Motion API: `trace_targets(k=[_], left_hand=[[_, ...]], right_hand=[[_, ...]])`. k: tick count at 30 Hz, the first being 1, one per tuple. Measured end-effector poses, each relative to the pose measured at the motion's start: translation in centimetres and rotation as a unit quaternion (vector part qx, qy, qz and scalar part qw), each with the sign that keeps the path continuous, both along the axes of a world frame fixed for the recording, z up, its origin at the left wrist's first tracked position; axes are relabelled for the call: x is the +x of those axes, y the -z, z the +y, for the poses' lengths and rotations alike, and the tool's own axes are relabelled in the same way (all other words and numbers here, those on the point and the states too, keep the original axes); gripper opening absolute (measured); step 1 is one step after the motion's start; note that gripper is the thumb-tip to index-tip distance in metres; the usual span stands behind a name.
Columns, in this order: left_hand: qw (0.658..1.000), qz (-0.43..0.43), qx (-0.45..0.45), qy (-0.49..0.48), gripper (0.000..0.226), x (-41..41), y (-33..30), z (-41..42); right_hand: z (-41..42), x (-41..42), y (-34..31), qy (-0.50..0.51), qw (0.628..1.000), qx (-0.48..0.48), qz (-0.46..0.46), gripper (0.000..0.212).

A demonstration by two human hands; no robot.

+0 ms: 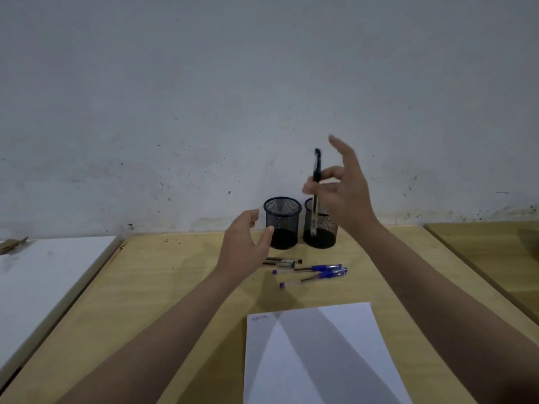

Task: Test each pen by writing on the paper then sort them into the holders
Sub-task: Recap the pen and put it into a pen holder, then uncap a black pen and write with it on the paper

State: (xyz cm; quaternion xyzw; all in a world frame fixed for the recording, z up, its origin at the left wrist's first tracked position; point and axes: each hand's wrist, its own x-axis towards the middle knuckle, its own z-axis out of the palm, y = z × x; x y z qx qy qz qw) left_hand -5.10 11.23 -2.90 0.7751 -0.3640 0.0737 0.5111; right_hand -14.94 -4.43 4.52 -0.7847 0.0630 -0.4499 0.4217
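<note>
- Head view looked down on a wooden table [180,287] set against a pale, speckled wall [204,97].
- At the centre of the frame stood two black mesh holders side by side — the left holder [282,222] and the right holder [320,225], close together, near the wall.
- The right hand [342,185] was raised above the right holder, its fingers spread wide; a black pen [316,182] stood upright at the fingertips, lower end down inside that holder. Whether the fingers were touching it or had let go, I could not tell — the hand was blurred.
- The left hand [245,243] hovered just left of the left holder, fingers loosely curled and apart, holding nothing.
- Below the holders lay loose pens: two blue pens [318,272] and, partly hidden behind the left hand, some dark pens [284,262].
- A white paper [320,360] lay at the lower centre, with a small scribble [259,318] in its upper left corner.
- A white board [43,287] filled the left of the frame.
</note>
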Motion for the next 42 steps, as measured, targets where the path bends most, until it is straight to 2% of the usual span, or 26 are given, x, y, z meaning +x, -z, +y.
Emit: trace_targets(k=[3, 6, 8, 12, 19, 23, 25, 27, 30, 34, 38, 42], left_hand=[[0.998, -0.025, 0.057, -0.017, 0.054, 2.1, -0.1, -2.5], [0.996, -0.031, 0.085, -0.025, 0.058, 3.6, 0.1, -4.5], [0.995, -0.037, 0.087, -0.025, 0.059, 4.3, 0.3, -5.4], [0.995, -0.043, 0.087, -0.018, 0.05, 5.0, 0.9, -6.6], [0.995, -0.029, 0.096, -0.006, 0.041, 5.0, 0.3, -6.4], [0.992, -0.03, 0.121, 0.017, 0.035, 4.2, 0.1, -5.1], [0.99, -0.034, 0.139, 0.004, 0.042, 3.4, 0.6, -3.6], [0.986, -0.034, 0.161, -0.012, 0.046, 3.0, 1.7, -1.4], [0.979, -0.023, 0.2, -0.025, 0.047, 2.2, 3.2, 2.5], [0.967, -0.021, 0.248, -0.055, 0.051, 1.2, 4.8, 7.2], [0.922, -0.016, 0.381, -0.063, 0.074, 0.7, 6.2, 9.8], [0.924, -0.047, 0.371, -0.075, 0.096, -0.1, 7.3, 10.2]], right_hand=[[-1.6, 2.6, -1.5, 0.038, 0.995, 0.071, -0.061, 0.063], [-3.0, 5.2, -1.5, 0.088, 0.988, 0.093, -0.086, 0.057], [-3.7, 6.7, -0.5, 0.103, 0.99, 0.071, -0.066, 0.054], [-4.3, 8.7, 3.0, 0.103, 0.994, -0.001, 0.035, 0.047], [-5.3, 9.3, 6.3, 0.139, 0.977, -0.081, 0.139, 0.03], [-3.9, 7.8, 6.1, 0.193, 0.966, -0.13, 0.109, 0.019], [-2.7, 6.8, 6.2, 0.188, 0.965, -0.163, 0.084, 0.01], [-1.2, 5.9, 6.8, 0.167, 0.963, -0.186, 0.099, 0.003], [1.3, 4.9, 8.5, 0.118, 0.961, -0.192, 0.159, 0.003], [4.3, 4.3, 10.4, 0.029, 0.952, -0.15, 0.266, 0.009], [6.1, 4.5, 11.2, 0.036, 0.921, -0.197, 0.335, 0.022], [6.8, 5.2, 11.9, 0.041, 0.904, -0.22, 0.364, 0.025]])
